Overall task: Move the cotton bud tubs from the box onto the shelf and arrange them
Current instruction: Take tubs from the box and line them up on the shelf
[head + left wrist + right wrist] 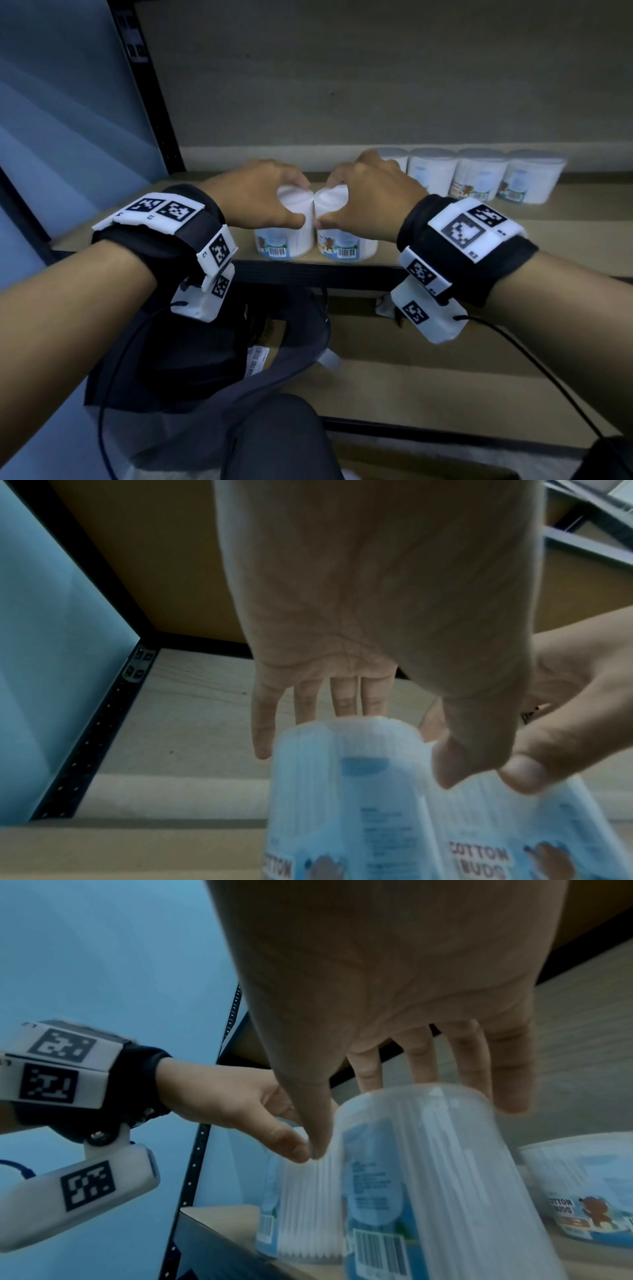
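Note:
Two clear cotton bud tubs with blue bear labels stand side by side, touching, at the front edge of the wooden shelf [462,236]. My left hand [298,200] grips the top of the left tub [284,240], thumb in front and fingers behind. The right hand [330,202] grips the top of the right tub [346,243] the same way. In the left wrist view my left hand [387,745] holds its tub [342,791]. In the right wrist view my right hand [400,1123] holds its tub [428,1177], which looks tilted and blurred.
Several more tubs [479,174] stand in a row at the back right of the shelf. A black shelf post [147,85] and a blue wall bound the left side. Below the shelf edge are dark fabric [205,342], cables and a lower board.

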The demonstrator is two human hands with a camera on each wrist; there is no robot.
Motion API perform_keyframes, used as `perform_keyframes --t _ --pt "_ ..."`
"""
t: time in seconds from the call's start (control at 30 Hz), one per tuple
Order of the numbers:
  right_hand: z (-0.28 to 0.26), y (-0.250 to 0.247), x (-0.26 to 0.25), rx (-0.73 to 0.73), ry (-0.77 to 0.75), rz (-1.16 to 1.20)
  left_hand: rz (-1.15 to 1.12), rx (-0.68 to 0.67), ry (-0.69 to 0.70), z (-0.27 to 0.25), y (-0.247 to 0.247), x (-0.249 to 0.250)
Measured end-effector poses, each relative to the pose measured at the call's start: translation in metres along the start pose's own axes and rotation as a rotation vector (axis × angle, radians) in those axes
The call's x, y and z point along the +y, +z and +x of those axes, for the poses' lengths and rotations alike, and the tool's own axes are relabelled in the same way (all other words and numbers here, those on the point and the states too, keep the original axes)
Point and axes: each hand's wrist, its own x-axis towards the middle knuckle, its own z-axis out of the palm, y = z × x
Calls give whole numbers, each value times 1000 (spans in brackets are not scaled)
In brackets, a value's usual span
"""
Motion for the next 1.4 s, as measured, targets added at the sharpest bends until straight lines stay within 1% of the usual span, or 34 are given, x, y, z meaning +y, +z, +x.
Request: perform_keyframes --t 0.17,0.4,0.57,0.7,0.83,1.0,1.17,1.4 --pt "-5 -7 4 26 -102 -33 119 13 49 -7 -11 -1" --pt "-10 -9 6 81 -124 -50 121 9 85 -14 -16 -1" --pt "-5 -10 8 75 -105 -1 60 20 94 -15 -17 -4" --pt "-1 -11 5 62 -109 -24 25 17 83 -13 -17 -8" --pt "6 -16 2 19 -111 -60 31 10 90 -7 -18 -11" --pt "19 -10 2 2 -58 -51 92 15 102 8 -17 -17" --pt "40 0 1 24 -33 -80 82 17 54 26 -14 -24" --pt "71 9 0 -1 -8 -121 68 20 5 47 -10 -36"
